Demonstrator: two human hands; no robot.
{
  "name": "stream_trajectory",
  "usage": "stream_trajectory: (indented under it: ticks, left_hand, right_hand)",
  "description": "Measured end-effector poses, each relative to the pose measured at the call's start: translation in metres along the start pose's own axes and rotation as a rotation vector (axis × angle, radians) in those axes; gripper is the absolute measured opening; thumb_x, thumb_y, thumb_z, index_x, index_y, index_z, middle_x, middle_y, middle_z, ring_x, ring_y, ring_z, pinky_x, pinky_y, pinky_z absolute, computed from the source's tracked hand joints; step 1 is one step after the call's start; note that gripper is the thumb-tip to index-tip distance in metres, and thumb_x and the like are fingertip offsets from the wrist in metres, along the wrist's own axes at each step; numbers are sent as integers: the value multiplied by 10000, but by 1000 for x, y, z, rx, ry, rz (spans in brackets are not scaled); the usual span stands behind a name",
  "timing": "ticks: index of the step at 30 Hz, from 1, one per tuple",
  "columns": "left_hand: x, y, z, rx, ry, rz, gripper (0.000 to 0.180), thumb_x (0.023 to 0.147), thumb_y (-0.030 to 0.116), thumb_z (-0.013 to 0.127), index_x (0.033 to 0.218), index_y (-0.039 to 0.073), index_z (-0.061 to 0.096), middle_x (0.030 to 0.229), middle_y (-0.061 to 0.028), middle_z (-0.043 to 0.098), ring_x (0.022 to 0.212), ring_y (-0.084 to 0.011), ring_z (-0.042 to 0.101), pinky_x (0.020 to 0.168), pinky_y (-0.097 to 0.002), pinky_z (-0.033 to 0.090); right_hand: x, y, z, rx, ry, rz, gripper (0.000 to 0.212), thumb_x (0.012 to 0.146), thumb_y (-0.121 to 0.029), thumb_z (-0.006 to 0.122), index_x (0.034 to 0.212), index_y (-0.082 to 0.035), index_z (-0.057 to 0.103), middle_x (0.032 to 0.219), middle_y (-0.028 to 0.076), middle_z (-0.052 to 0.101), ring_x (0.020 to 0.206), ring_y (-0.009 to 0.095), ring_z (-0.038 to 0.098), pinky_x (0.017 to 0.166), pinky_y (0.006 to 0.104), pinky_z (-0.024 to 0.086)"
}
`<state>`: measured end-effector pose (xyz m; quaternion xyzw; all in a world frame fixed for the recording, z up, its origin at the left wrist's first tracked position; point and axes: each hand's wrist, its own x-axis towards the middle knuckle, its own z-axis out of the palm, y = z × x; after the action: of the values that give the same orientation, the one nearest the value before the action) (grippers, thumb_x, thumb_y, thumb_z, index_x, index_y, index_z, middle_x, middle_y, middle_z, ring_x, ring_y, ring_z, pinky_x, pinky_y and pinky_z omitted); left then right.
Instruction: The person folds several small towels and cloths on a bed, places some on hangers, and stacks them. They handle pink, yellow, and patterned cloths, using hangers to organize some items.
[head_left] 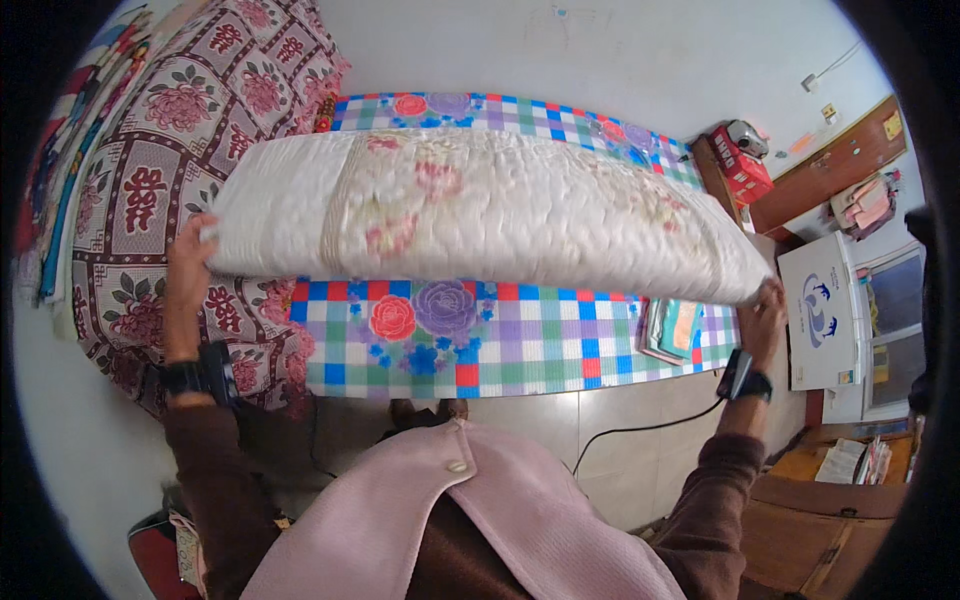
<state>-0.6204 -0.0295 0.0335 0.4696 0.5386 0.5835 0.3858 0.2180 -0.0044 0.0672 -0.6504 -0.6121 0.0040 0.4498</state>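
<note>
A white quilt [540, 215] with pink flowers and beige bands is folded into a long strip. It stretches from side to side between my hands and looks smeared by motion. At its left end my left hand [190, 245] is closed on the edge. My right hand [765, 315] grips the right corner. Beneath the quilt lies a checked cover [530, 335] with red and purple flowers; whether the quilt's far side touches it I cannot tell.
To the left, a maroon flowered cloth [140, 255] drapes over a pile beside stacked folded textiles [75, 190]. Booklets [672, 330] lie near the cover's right front edge. A red box [738, 170] stands at the far right. A black cable [640, 428] crosses the tiled floor.
</note>
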Motion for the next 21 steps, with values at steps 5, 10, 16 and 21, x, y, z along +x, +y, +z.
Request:
stream_trajectory:
  ticks: [5, 10, 16, 21]
  left_hand:
    - [-90, -123, 3, 231, -68, -409, 418, 703, -54, 534, 1108, 41, 569, 962, -24, 586, 821, -109, 538, 731, -225, 434]
    - [-163, -251, 17, 207, 32, -891, 468, 711, 41, 597, 1175, 21, 540, 966, -62, 613, 856, -157, 559, 762, -268, 437]
    - [-177, -300, 40, 438, 204, -618, 527, 734, 121, 633, 1222, 0, 472, 1089, -164, 585, 1013, -238, 543, 864, -333, 418]
    - [-156, -302, 43, 584, 15, -658, 463, 748, 142, 624, 1168, -15, 509, 1046, -143, 607, 965, -239, 563, 852, -335, 419]
  right_hand:
    - [-169, 135, 51, 120, -252, 478, 215, 817, -170, 516, 962, -48, 617, 815, 31, 591, 783, 163, 538, 711, 297, 447]
    - [-325, 139, 94, 284, -679, 1150, 302, 757, -215, 624, 1034, -95, 612, 954, 56, 626, 821, 169, 615, 709, 333, 481]
    - [-327, 79, 161, 31, -698, 977, 340, 747, -113, 583, 1073, -17, 557, 929, 129, 626, 740, 243, 641, 612, 349, 503]
    - [-270, 51, 227, -79, -797, 283, 390, 715, -104, 582, 1092, -13, 545, 1028, 197, 588, 808, 327, 617, 696, 388, 498]
